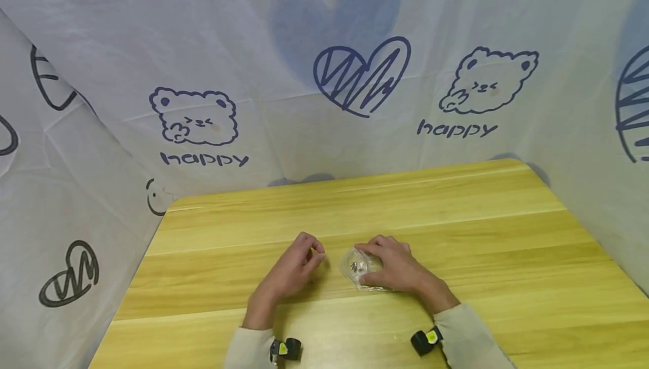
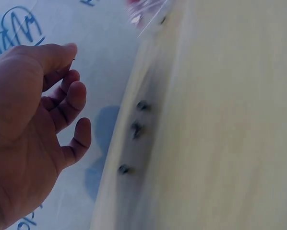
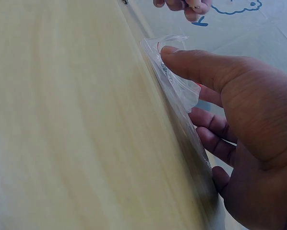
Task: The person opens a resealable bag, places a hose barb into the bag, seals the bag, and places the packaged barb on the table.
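In the head view, we are observing a person's two hands working over a yellow wood-grain table point(image 1: 405, 211). The right hand point(image 1: 398, 267) is gripping a clear plastic bag point(image 1: 347, 270), thumb on the near side and forefinger on the far side; the bag is lying on the tabletop, just right of the left hand point(image 1: 291, 270), and is enclosing a small cluster of dark pieces point(image 1: 354, 266). The left hand is curling its fingers, with thumb and forefinger drawing close at their tips. In the left wrist view we are noting a minute dark speck point(image 2: 74, 59) there, but we are not able to tell whether the fingers are pinching it. At least three small dark screw-like parts point(image 2: 136, 128) are lying loose on the table near the left hand. Behind, we are seeing a pale cloth point(image 1: 284, 149) hanging, printed with hearts, bears and the word "happy".
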Motion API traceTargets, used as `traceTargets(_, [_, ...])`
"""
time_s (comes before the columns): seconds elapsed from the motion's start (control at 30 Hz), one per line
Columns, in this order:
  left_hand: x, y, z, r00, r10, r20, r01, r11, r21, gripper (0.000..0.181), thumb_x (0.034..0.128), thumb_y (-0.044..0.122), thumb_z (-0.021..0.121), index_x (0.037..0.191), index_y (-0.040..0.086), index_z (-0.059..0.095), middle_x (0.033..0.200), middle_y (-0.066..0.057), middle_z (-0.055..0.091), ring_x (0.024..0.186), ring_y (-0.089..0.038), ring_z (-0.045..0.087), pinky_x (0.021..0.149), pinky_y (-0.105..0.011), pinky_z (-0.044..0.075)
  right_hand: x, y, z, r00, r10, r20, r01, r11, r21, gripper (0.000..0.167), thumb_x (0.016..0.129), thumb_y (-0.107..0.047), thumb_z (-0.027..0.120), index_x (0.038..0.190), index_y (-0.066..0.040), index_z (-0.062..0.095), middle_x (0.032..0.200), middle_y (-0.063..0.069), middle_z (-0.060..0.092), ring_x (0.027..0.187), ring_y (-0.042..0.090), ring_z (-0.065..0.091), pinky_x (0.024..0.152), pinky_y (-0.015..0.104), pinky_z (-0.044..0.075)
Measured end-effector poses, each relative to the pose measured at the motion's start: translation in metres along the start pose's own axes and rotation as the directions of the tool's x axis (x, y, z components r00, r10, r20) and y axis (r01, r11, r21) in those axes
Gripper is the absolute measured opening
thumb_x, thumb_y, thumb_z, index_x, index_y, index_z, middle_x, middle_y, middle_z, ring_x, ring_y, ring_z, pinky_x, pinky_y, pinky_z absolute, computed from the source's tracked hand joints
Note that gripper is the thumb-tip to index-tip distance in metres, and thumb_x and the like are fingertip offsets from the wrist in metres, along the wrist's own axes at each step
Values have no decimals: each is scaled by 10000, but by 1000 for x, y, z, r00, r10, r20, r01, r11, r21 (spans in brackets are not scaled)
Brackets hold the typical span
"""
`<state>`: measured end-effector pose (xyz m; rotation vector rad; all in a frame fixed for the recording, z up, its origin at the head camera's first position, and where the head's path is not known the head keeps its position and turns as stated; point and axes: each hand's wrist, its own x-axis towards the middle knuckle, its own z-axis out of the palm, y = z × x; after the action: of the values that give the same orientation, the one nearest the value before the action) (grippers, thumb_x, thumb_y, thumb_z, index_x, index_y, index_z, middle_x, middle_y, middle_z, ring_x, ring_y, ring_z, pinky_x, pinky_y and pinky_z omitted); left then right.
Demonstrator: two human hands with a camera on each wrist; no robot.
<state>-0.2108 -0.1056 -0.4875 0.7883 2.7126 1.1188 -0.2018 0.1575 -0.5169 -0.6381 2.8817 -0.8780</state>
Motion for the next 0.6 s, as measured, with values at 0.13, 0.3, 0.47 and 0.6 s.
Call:
traceTargets(0.13, [5,5,11,999,49,12,-49,998,29,58,1010,191,509,1009,143,543,1004,-2,473,783,-93,450,705,-232,435,0,0,0,1000,2,-3,-2,1000,-2,667,749,-470,769,1350,-259,572,1150,-65,567,1066,151,497,869,399,303])
traceTargets(0.3, [9,11,24,997,79,23,-81,994,77,75,1012,184,503,1024,125,547,1046,-15,446,829,-84,467,766,-240,458,1,0,0,1000,1,-7,-1,1000,-23,666,751,-474,771,1349,-262,572,1151,-70,569,1079,156,503,859,392,306])
traceTargets(0.47, [13,19,34,996,88,16,-89,987,136,124,1014,190,495,1045,103,578,1096,-38,456,809,-82,463,757,-238,452,2,0,0,1000,-12,-15,12,1000,-23,660,753,-474,773,1344,-254,578,1154,-67,572,1094,169,510,849,407,312])
traceTargets(0.6, [14,23,39,998,63,29,-67,982,174,152,1018,218,478,1053,125,592,1132,-21,461,784,-80,459,747,-249,435,1,2,1,1000,-9,-14,9,1000,-23,675,751,-491,773,1353,-263,569,1159,-82,569,1092,152,507,845,387,305])
